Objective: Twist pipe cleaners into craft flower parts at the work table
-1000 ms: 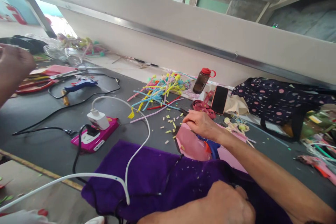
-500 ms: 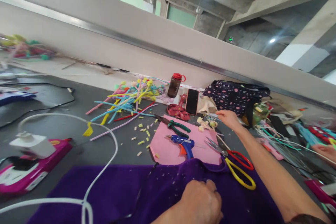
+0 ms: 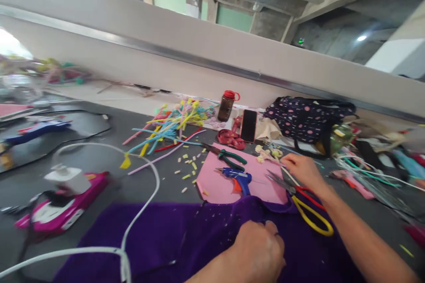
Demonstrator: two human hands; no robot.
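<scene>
My left hand (image 3: 259, 247) is closed in a fist above the purple cloth (image 3: 149, 230); whatever it may hold is hidden. Further out, my right hand (image 3: 305, 172) has its fingertips pinched together beside a thin pale stick (image 3: 289, 176). Whether the fingers grip the stick is unclear. Small cream flower pieces (image 3: 265, 154) lie just left of those fingertips. Scissors (image 3: 292, 189) with red and yellow handles rest below the right hand, partly behind its wrist. On the pink sheet (image 3: 212, 177) are a blue glue gun (image 3: 237, 177) and green-handled pliers (image 3: 229, 157).
Coloured pipe cleaners (image 3: 175, 126) are heaped at the back, with cut bits scattered in front. A bottle (image 3: 226, 107), a phone (image 3: 249, 126) and a dark patterned bag (image 3: 308, 121) stand behind. A magenta power strip (image 3: 63, 212) with a white cable occupies the left.
My right hand has come back toward me, from beyond the flower pieces to the thin stick's end. My left hand stays closed in place. The view has shifted slightly left.
</scene>
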